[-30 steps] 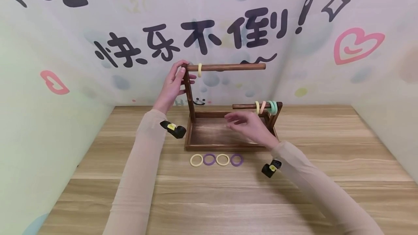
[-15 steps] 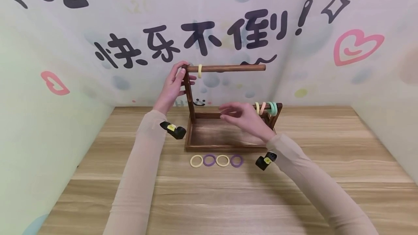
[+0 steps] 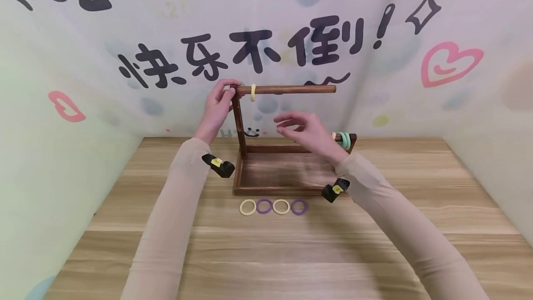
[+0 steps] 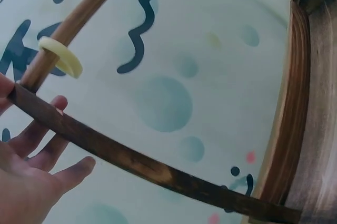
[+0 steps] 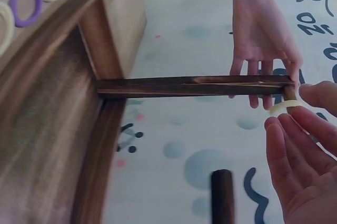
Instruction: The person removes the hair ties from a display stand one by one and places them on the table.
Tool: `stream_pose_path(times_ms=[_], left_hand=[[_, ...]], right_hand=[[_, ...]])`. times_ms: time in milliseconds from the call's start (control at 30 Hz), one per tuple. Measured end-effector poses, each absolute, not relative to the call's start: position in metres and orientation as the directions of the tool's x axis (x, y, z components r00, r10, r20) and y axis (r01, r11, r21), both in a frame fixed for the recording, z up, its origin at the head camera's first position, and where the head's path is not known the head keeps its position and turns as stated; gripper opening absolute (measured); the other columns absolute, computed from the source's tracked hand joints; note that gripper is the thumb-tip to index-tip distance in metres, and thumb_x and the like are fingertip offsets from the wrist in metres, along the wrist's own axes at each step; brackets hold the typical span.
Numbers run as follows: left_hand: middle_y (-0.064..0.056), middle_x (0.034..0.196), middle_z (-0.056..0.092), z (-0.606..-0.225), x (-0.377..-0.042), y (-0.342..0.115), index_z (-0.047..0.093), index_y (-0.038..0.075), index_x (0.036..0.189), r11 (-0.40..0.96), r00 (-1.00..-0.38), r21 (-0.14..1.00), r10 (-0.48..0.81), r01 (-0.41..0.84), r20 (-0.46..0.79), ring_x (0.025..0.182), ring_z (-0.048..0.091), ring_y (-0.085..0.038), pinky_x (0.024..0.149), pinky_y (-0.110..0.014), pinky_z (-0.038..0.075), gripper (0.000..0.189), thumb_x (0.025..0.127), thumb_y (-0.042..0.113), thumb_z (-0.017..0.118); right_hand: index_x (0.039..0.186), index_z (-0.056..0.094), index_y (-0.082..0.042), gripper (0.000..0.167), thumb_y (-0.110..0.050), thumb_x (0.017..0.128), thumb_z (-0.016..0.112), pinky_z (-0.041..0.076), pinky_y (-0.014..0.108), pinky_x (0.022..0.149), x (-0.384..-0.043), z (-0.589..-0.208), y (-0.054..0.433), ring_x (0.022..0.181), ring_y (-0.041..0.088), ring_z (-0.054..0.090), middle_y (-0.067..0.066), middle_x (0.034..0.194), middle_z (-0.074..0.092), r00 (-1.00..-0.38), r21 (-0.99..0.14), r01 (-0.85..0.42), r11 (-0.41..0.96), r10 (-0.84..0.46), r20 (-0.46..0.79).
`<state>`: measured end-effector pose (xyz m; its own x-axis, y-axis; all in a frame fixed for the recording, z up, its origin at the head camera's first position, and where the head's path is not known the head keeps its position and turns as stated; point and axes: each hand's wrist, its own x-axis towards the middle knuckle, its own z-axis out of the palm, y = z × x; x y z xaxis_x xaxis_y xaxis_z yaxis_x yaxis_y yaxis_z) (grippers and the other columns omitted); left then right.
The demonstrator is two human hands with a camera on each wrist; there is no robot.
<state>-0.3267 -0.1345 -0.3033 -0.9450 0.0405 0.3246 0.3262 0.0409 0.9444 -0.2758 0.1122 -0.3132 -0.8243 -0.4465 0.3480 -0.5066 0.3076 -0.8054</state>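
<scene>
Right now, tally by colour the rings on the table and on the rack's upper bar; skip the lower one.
Yellow rings: 3 (2 on the table, 1 on the upper bar)
Purple rings: 2 (both on the table)
Total: 5

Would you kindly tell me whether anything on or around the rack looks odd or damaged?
Nothing stands out: the wooden rack stands upright, the yellow ring hangs around its upper bar, and four loose rings lie in a tidy row before it. I see no damage.
</scene>
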Motion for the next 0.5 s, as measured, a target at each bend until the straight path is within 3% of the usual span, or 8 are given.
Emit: stream_pose_path(times_ms=[300, 500], left_hand=[[-0.013, 0.103, 0.065, -0.301, -0.323, -0.133, 0.059, 0.009, 0.115, 0.031, -0.942, 0.942, 0.01, 0.335, 0.335, 0.095, 0.064, -0.026, 0.081, -0.039, 0.049, 0.021, 0.103, 0.01, 0.042], [-0.012, 0.098, 0.066, -0.304, -0.325, -0.133, 0.058, 0.008, 0.117, 0.001, -0.928, 0.929, 0.039, 0.371, 0.37, 0.091, 0.063, -0.024, 0.079, -0.037, 0.052, 0.02, 0.103, 0.011, 0.045]], right_hand=[[0.113, 0.067, 0.0, 0.024, -0.01, 0.091, 0.067, 0.052, 0.033, 0.08, -0.288, -0.29, 0.102, 0.099, 0.016, 0.063, 0.008, 0.11, 0.068, -0.817, -0.768, -0.552, 0.325, -0.396, 0.42], [0.115, 0.066, -0.001, 0.026, -0.009, 0.09, 0.067, 0.051, 0.032, 0.083, -0.295, -0.278, 0.094, 0.105, 0.016, 0.059, 0.008, 0.116, 0.066, -0.758, -0.658, -0.647, 0.386, -0.426, 0.495]])
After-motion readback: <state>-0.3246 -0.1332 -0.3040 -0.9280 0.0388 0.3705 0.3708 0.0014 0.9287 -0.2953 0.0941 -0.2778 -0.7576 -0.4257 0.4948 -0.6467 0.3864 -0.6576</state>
